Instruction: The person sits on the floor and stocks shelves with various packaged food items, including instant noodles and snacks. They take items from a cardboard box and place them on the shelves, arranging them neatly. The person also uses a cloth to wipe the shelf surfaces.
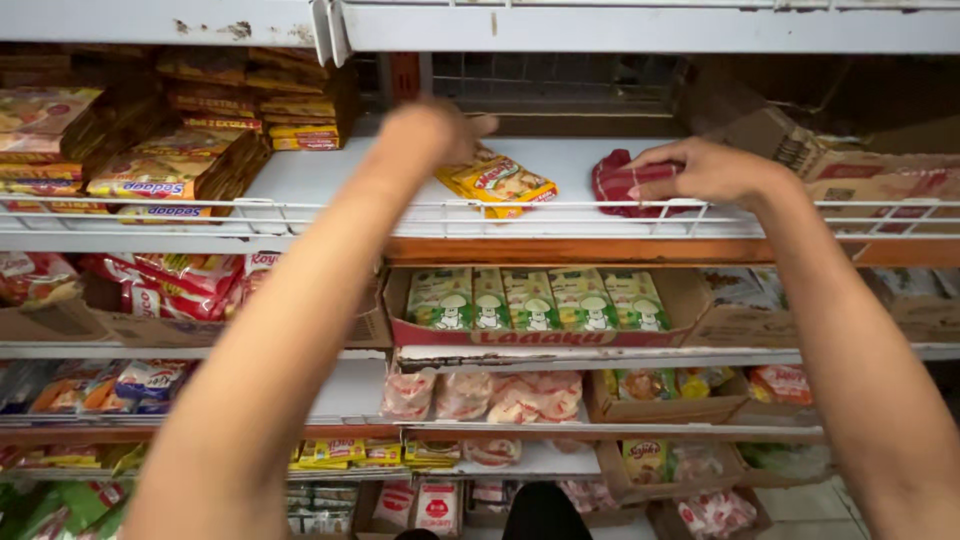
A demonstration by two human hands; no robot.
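Left hand (432, 128) curled on yellow packets (497, 183), right hand (712, 170) gripping red cloth (622, 184)

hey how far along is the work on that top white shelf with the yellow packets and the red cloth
Looks midway. Done: the white shelf is mostly bare, with stacked packets pushed to its left end. In hand: the right hand presses a red cloth onto the shelf, and the left hand is on the yellow packets. Left: those packets sit mid-shelf, and cardboard boxes crowd the right end.
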